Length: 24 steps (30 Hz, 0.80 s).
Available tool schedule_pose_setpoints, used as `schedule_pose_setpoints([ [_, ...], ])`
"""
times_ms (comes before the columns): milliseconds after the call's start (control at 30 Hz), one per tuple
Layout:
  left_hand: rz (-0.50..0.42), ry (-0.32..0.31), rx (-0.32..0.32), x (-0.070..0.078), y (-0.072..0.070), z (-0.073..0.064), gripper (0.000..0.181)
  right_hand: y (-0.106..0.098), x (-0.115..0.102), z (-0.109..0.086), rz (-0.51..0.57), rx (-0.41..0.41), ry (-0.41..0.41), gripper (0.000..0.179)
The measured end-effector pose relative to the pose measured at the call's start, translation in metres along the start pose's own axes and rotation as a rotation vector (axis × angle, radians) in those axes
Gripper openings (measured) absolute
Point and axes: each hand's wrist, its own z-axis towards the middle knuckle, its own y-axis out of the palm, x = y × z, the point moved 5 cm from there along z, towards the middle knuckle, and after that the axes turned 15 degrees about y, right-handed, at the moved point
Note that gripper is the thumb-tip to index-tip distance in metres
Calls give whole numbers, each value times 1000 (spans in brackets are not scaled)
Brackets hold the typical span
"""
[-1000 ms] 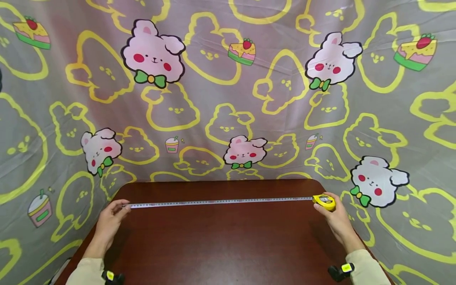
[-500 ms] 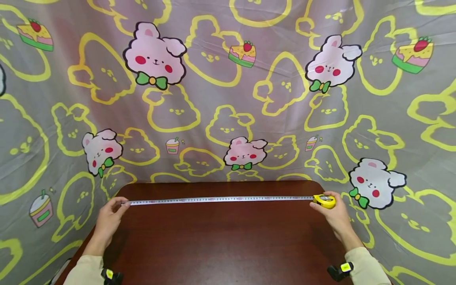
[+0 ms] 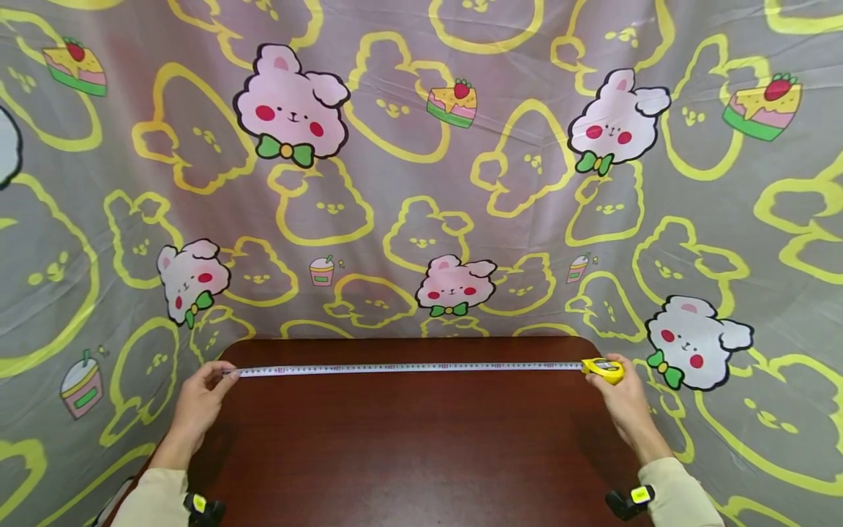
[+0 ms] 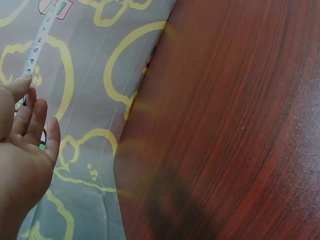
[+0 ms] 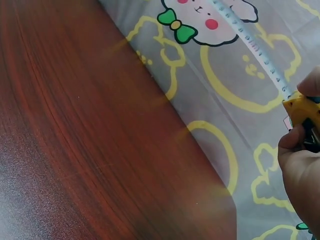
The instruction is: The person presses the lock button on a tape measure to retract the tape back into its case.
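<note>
A yellow tape measure [image 3: 604, 370] is gripped in my right hand [image 3: 628, 402], its case partly covered by the fingers. From it a white blade [image 3: 408, 367] runs straight across to the left, held above the table. My left hand [image 3: 200, 402] pinches the blade's free end between thumb and fingers. In the left wrist view the thumb presses on the tape near the low numbers, while the other fingers of the left hand [image 4: 30, 150] curl loosely. The right wrist view has the yellow case [image 5: 302, 112] at the right edge, with the right hand [image 5: 302, 170] around it.
A dark reddish-brown wooden table [image 3: 408, 446] lies below the hands, its far corners rounded. Behind and on both sides hangs a grey curtain [image 3: 395, 168] printed with cartoon rabbits, cakes and drinks. Its cloth meets the table's edges. Black devices with yellow labels [image 3: 200, 503] sit at both wrists.
Both hands keep their hold on the stretched tape. The left end has risen slightly in the head view, leaving the blade nearer level. The whole head view has shifted a little.
</note>
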Motion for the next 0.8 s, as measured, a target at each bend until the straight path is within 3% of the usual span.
schedule_pose_setpoints([
  [800, 2, 66, -31, 6, 6, 2, 25, 5, 0, -7, -93, -55, -51, 66],
])
